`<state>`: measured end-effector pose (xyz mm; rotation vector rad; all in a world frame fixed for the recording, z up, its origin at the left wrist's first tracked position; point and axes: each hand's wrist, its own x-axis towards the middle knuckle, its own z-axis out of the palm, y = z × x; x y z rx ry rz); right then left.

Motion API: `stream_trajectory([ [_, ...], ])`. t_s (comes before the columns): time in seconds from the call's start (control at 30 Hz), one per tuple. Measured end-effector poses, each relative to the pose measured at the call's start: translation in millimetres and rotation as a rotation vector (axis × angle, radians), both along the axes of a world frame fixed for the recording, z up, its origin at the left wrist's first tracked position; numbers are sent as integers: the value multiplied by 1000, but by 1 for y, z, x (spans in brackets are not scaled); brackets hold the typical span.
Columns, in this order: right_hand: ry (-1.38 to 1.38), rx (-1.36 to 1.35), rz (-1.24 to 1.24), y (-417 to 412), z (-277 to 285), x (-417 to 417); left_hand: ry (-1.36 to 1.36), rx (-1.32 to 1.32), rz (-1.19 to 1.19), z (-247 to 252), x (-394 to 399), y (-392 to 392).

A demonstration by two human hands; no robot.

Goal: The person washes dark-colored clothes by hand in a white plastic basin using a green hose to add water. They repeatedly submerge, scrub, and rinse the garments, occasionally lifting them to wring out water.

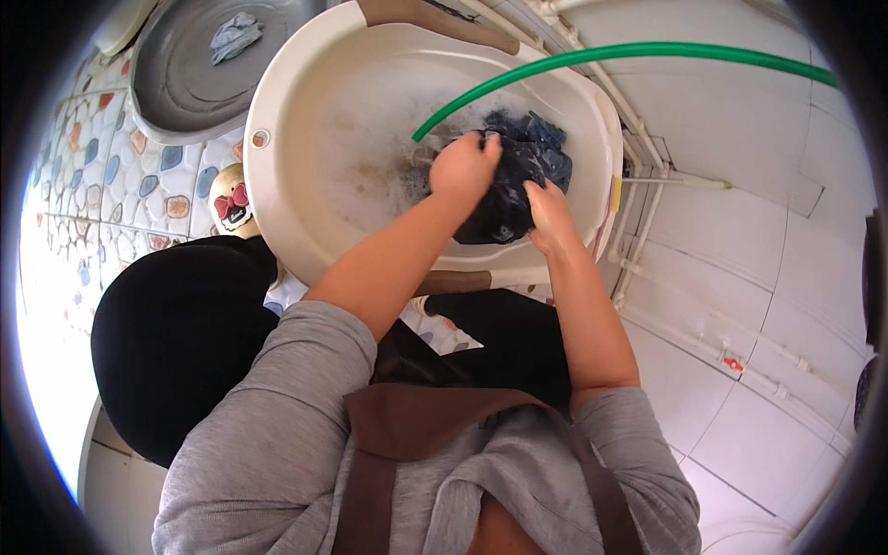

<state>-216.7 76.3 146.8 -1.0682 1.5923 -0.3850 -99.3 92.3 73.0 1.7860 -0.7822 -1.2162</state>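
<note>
Before me stands a cream plastic tub [277,201] with cloudy, sudsy water [361,111] in it. My left hand [463,166] grips the upper left part of a wet black cloth [510,201], fingers curled into it. At the cloth's right edge, my right hand [551,215] holds it with the thumb on top. Suds streak the black fabric. Just beyond it, a dark blue cloth [548,135] lies bunched against the tub's right side. A green hose [555,62] arches in from the right, its end hanging over the water left of the cloths.
A grey basin [159,114] holding a crumpled pale cloth [236,38] sits at the upper left. Pipes [645,146] run along the tiled wall [714,229] at right; one carries a red-handled valve [732,363]. My slippered foot [232,201] rests on the pebble-patterned floor [132,173].
</note>
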Motion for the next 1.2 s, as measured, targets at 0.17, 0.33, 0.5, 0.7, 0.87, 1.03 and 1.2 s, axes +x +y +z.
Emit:
stream_trajectory([
  [0.17,441,-260,471,-8,26,9,578,353,-57,-95,-4,-11],
  [0.33,371,-196,489,-7,55,12,593,594,239,-120,18,14],
  [0.5,595,-120,583,-16,71,12,1384,289,203,-125,13,28],
  [0.7,640,-251,462,-36,77,-35,802,253,74,-85,2,9],
  [0.87,843,-443,399,-53,116,-75,780,-2,-243,-31,-28,6],
  [1.03,1015,-662,418,-56,136,-62,791,61,-311,-19,-37,9],
  [1.2,1130,-575,585,-70,94,-70,1136,350,162,-49,-13,11],
])
